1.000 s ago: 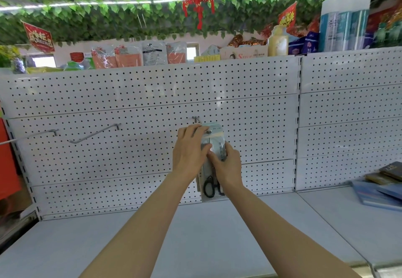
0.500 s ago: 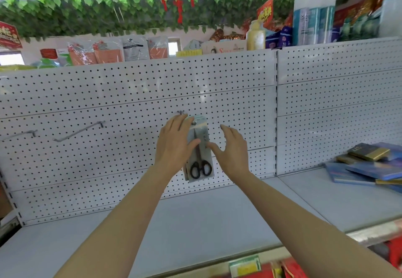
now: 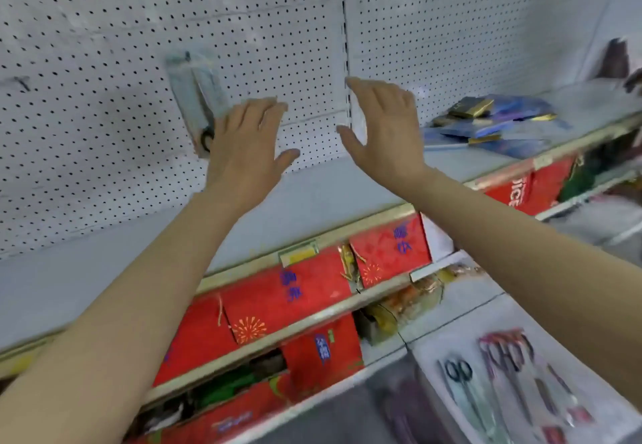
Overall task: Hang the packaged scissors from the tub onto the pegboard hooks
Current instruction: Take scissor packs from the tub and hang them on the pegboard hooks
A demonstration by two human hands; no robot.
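A pack of black-handled scissors hangs on a hook of the white pegboard, upper left of the middle. My left hand is open just right of the pack, its fingers spread and holding nothing. Further right, my right hand is open too, in front of the board's upright seam. At the bottom right lies the white tub with several more packaged scissors in it, blurred.
Another bare hook sticks out at the far left. The grey shelf runs under the pegboard, with a pile of blue and gold books on its right part. Red packets fill the lower shelves.
Both hands have let go of the scissors pack, which now hangs alone on its hook, and have drawn back to the right. My view has swung down and right, bringing the tub into sight.
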